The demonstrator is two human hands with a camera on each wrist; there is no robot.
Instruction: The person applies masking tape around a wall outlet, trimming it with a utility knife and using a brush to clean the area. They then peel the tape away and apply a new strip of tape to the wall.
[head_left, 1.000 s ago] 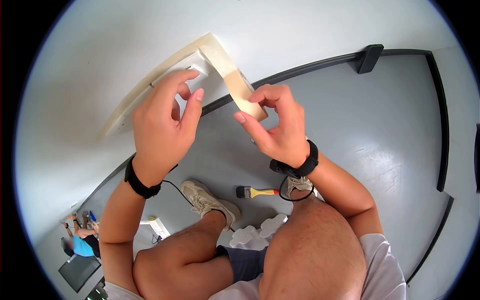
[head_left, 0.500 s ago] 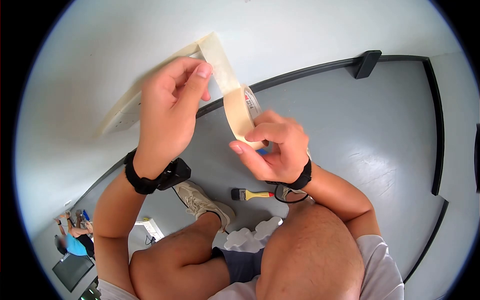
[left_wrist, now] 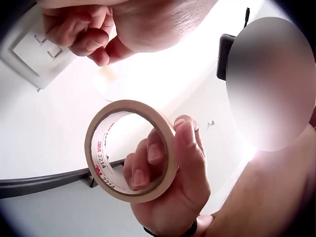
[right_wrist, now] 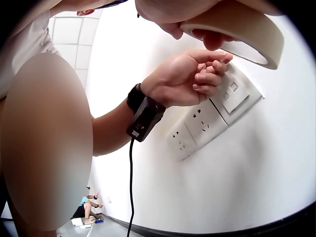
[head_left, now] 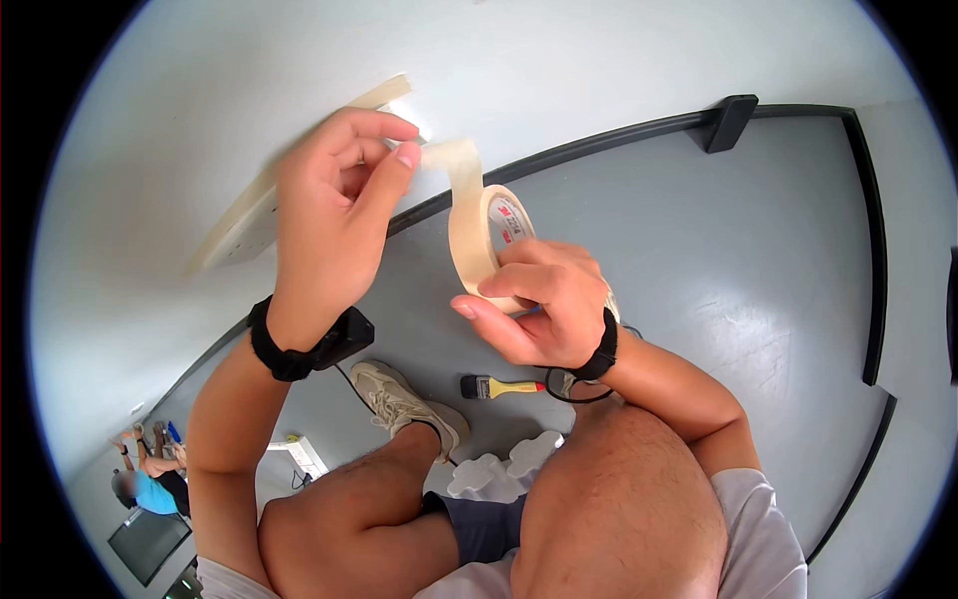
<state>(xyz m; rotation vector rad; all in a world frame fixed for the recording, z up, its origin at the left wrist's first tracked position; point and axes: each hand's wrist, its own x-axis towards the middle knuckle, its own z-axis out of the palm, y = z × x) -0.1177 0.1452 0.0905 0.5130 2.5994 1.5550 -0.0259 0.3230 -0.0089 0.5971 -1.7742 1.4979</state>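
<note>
From where I stand, the left hand (head_left: 339, 205) pinches the free end of the tape strip (head_left: 464, 168) just beside the wall socket panel (right_wrist: 207, 126); the right hand (head_left: 549, 304), fingers through the core, grips the tape roll (head_left: 467, 245) right of the panel. Applied tape (head_left: 384, 95) lines its upper edge. Step in hand, apparently: masking the panel; next, align the strip with its end edge and press flat

Left hand (head_left: 332, 210) raised higher, thumb and forefinger pinching, right hand (head_left: 551, 309) lower, fingers curled, both arms (head_left: 222, 429) bent
</note>
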